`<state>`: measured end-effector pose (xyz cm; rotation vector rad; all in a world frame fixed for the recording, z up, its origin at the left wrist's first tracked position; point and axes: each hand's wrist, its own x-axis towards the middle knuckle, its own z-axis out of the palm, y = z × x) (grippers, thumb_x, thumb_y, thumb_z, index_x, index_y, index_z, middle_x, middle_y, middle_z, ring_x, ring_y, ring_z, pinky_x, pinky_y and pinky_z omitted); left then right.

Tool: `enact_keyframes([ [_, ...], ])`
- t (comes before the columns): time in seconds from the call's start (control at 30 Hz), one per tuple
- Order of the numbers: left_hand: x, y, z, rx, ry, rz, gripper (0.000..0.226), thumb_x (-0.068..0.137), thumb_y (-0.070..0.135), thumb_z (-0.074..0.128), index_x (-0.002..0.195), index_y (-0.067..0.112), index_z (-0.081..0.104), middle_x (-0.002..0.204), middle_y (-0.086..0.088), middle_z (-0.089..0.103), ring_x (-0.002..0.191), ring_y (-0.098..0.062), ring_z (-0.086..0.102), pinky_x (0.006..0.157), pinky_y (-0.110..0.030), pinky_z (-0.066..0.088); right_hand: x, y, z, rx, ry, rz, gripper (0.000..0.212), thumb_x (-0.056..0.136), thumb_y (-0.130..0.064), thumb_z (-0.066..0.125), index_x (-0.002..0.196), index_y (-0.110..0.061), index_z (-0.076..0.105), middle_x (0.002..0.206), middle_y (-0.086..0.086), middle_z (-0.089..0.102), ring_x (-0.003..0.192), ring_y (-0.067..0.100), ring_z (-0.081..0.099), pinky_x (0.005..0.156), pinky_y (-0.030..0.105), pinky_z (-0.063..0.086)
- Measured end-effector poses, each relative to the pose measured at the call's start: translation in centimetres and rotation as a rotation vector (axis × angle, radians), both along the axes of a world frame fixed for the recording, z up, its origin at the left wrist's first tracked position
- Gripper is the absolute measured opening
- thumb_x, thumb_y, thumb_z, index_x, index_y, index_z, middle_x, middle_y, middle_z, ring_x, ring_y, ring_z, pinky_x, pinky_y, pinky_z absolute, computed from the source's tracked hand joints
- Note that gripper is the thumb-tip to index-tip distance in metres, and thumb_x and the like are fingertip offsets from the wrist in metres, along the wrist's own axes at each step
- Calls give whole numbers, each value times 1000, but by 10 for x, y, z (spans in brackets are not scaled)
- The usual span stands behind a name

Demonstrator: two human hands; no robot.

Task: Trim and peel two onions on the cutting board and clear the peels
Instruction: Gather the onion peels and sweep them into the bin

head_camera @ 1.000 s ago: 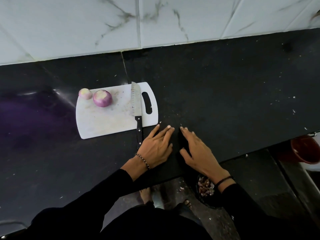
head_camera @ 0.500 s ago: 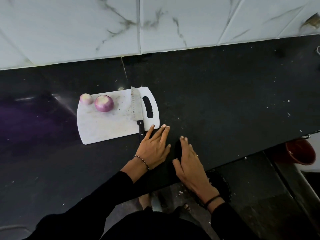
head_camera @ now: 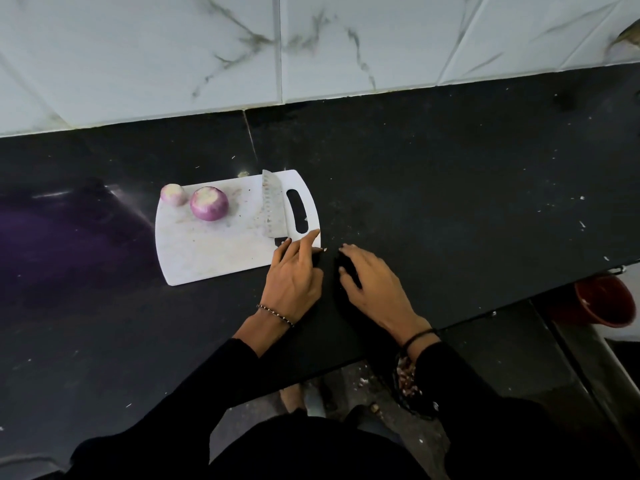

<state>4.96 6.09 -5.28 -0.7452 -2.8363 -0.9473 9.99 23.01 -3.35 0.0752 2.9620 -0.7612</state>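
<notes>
Clearing the peels looks to us like the step in hand, since both onions already sit bare on the cutting board (head_camera: 207, 252). The larger onion (head_camera: 209, 204) and the smaller onion (head_camera: 172, 194) stand side by side at its far left corner, trimmed tops pale, no loose skin around them. The knife (head_camera: 273, 206) lies on the board beside the handle slot, held by nobody.

Our left hand (head_camera: 294, 277) lies flat with straight fingers, its tips reaching over the board's near right corner and covering the knife's handle. Our right hand (head_camera: 375, 287) rests palm down on the tabletop (head_camera: 450, 202) just beside it, fingers a little bent, holding nothing we can see. A pale scrap (head_camera: 325, 250) lies between the two hands.

Below the tabletop's edge, under the right wrist, a dark bin (head_camera: 406, 375) shows peel pieces inside. We judge the next move calls for drawing that scrap, and the specks scattered farther right, toward the edge above the bin, keeping clear of the blade.
</notes>
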Motion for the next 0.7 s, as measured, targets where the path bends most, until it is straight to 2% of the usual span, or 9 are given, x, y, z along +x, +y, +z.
enact_keyframes([
  [0.07,-1,1,1,-1,1,9,60,78,9,47,138,4,45,112,-5,72,122,-22,55,113,-42,32,-14,-7,-5,92,61,66,44,103,-25,51,144,-9,51,151,7,49,143,20,41,116,40,37],
  [0.2,-1,2,2,-31,15,20,57,81,13,45,137,3,47,113,-5,71,120,-24,56,112,-39,32,-29,-25,-16,241,5,161,48,107,-29,38,148,-4,46,158,12,39,150,25,29,120,38,26],
  [0.3,-3,1,3,-35,-7,36,59,80,13,45,138,5,47,117,-5,70,121,-24,55,111,-37,31,-20,-29,-17,307,21,191,55,99,-29,31,139,1,56,148,17,52,142,29,45,115,42,37],
  [0.37,-3,2,3,-26,-19,28,61,78,13,46,139,5,46,119,-6,69,121,-23,55,110,-36,32,-10,-23,-17,336,77,214,56,94,-32,33,128,0,65,136,16,63,130,29,57,109,40,44],
  [0.5,-5,2,3,-27,-5,29,63,76,12,46,138,5,47,118,-6,69,120,-22,54,107,-34,32,0,-10,-14,330,173,109,30,94,-26,61,111,-4,71,124,16,69,116,30,67,101,41,51],
  [0.57,-6,2,1,-33,2,39,62,76,11,46,137,5,47,118,-6,69,120,-22,54,106,-32,31,1,-9,-15,312,158,73,37,96,-29,60,123,-4,66,135,17,63,124,30,61,103,42,49],
  [0.63,-6,1,0,-39,-2,43,61,76,11,47,137,5,47,119,-7,68,121,-22,53,107,-32,30,-3,-13,-16,289,101,87,49,102,-37,44,141,-9,54,151,15,48,139,30,47,111,45,42],
  [0.7,-6,2,1,-47,-4,39,60,77,12,47,137,5,47,121,-7,67,122,-23,53,107,-34,31,-8,-16,-16,289,48,89,59,103,-46,25,149,-15,45,159,12,37,148,31,34,115,47,36],
])
